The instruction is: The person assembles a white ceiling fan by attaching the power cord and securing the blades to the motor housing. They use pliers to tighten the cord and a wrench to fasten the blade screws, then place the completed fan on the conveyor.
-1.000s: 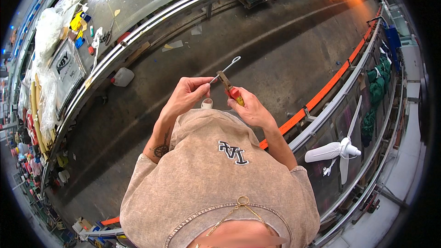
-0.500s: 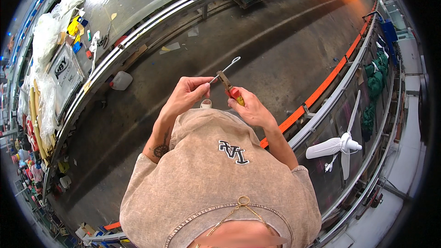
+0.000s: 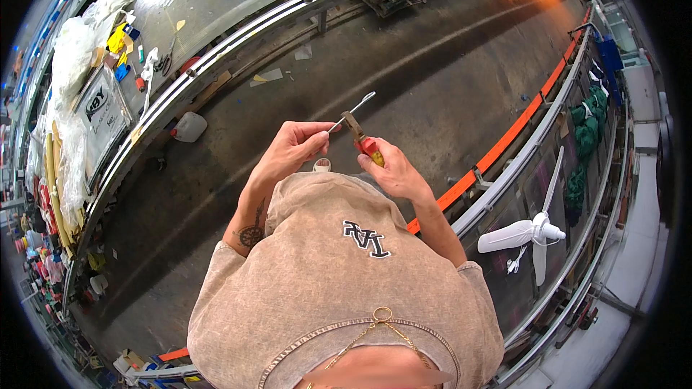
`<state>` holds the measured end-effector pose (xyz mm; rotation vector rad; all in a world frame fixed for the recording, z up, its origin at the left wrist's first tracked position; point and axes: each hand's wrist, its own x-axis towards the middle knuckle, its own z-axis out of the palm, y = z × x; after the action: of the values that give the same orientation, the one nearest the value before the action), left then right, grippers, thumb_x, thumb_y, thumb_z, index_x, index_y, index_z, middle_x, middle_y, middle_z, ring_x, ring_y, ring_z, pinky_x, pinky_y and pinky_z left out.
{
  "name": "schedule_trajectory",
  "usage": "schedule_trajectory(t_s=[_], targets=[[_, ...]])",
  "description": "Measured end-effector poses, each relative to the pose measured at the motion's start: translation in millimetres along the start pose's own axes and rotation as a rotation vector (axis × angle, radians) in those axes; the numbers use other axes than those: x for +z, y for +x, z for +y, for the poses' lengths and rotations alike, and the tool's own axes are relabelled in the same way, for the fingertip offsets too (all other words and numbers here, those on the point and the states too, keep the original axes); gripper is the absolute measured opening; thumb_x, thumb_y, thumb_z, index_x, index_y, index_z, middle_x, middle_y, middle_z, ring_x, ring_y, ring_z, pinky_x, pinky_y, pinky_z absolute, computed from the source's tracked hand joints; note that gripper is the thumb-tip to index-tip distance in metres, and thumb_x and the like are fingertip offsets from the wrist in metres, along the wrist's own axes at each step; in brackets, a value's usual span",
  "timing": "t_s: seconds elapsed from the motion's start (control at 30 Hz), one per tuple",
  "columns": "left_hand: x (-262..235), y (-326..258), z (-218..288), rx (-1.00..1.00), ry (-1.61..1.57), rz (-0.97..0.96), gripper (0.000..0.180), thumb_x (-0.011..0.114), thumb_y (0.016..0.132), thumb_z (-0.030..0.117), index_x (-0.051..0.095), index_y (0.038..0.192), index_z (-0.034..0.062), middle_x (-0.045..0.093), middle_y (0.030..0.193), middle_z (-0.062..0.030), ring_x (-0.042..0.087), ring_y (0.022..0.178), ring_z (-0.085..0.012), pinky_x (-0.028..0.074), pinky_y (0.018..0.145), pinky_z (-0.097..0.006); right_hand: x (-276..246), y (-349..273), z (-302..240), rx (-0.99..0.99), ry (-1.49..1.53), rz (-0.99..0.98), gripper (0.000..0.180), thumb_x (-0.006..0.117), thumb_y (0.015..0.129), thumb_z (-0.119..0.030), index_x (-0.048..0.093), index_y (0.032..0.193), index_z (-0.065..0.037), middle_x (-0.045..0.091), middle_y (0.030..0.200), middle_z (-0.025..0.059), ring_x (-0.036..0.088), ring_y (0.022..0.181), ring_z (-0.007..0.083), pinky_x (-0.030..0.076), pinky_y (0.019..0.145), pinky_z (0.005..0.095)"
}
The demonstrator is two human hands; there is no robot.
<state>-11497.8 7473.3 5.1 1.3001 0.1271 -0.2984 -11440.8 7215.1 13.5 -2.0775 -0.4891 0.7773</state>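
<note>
Between the fingertips of my left hand point(image 3: 297, 145) I pinch the lower end of a thin metal rod with a looped end point(image 3: 365, 103). The rod slants up and to the right, its narrow loop pointing away from me. My right hand point(image 3: 398, 171) is closed round the red and yellow handles of pliers point(image 3: 370, 147). The dark jaws of the pliers meet the rod partway along, between my left fingertips and the loop. Both hands are in front of my waist, above the dark floor.
Along the left runs a metal-edged table point(image 3: 216, 21) with clear plastic wrap point(image 3: 72, 50), scissors and small scraps. A white jug point(image 3: 190, 127) sits below its edge. On the right are an orange rail point(image 3: 497, 145), a white fan point(image 3: 532, 231) and green cloth point(image 3: 587, 119).
The rod has turned slightly, so its loop now looks narrower. Both hands keep nearly the same place and grip.
</note>
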Motion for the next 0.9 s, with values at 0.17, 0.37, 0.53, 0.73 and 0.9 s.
schedule_trajectory(t_s=[0.17, 0.37, 0.53, 0.73, 0.9], targets=[[-3, -3, -2, -0.003, 0.004, 0.0, 0.034, 0.063, 0.106, 0.018, 0.07, 0.134, 0.0, 0.063, 0.08, 0.0057, 0.044, 0.066, -0.0002, 0.036, 0.057, -0.019, -1, 0, -2, -0.001, 0.002, -0.006, 0.044, 0.063, 0.103, -0.028, 0.06, 0.134, 0.003, 0.066, 0.121, 0.0194, 0.066, 0.11, 0.0324, 0.051, 0.098, 0.0398], [-4, -4, -3, -0.008, 0.003, -0.014, 0.033, 0.063, 0.106, 0.018, 0.07, 0.133, 0.0004, 0.062, 0.079, 0.006, 0.044, 0.066, -0.0001, 0.036, 0.057, -0.019, -3, 0, -3, 0.007, 0.025, 0.005, 0.044, 0.063, 0.103, -0.027, 0.06, 0.134, 0.003, 0.066, 0.12, 0.0192, 0.066, 0.109, 0.0305, 0.051, 0.097, 0.0393], [-5, -4, -3, 0.001, -0.012, -0.023, 0.033, 0.063, 0.106, 0.018, 0.07, 0.133, 0.0005, 0.062, 0.079, 0.0059, 0.044, 0.066, 0.0, 0.036, 0.057, -0.019, -3, 1, 2, 0.003, 0.015, 0.009, 0.045, 0.064, 0.103, -0.028, 0.059, 0.135, 0.003, 0.067, 0.119, 0.0191, 0.066, 0.109, 0.0309, 0.051, 0.097, 0.0397], [-5, -3, -3, 0.003, -0.006, -0.029, 0.033, 0.064, 0.106, 0.019, 0.071, 0.133, 0.0006, 0.063, 0.08, 0.0058, 0.045, 0.066, -0.0002, 0.036, 0.057, -0.019, 3, -1, 7, -0.076, 0.019, 0.052, 0.039, 0.067, 0.102, -0.025, 0.06, 0.128, 0.002, 0.066, 0.103, 0.0119, 0.062, 0.094, 0.0212, 0.051, 0.088, 0.0365], [-5, -3, -4, -0.001, -0.011, -0.025, 0.034, 0.064, 0.106, 0.02, 0.071, 0.133, 0.0004, 0.063, 0.08, 0.0056, 0.045, 0.067, -0.0001, 0.037, 0.058, -0.019, 6, -3, 5, -0.07, 0.007, 0.032, 0.037, 0.066, 0.103, -0.025, 0.061, 0.128, 0.001, 0.065, 0.103, 0.0119, 0.062, 0.095, 0.0221, 0.05, 0.089, 0.0372]])
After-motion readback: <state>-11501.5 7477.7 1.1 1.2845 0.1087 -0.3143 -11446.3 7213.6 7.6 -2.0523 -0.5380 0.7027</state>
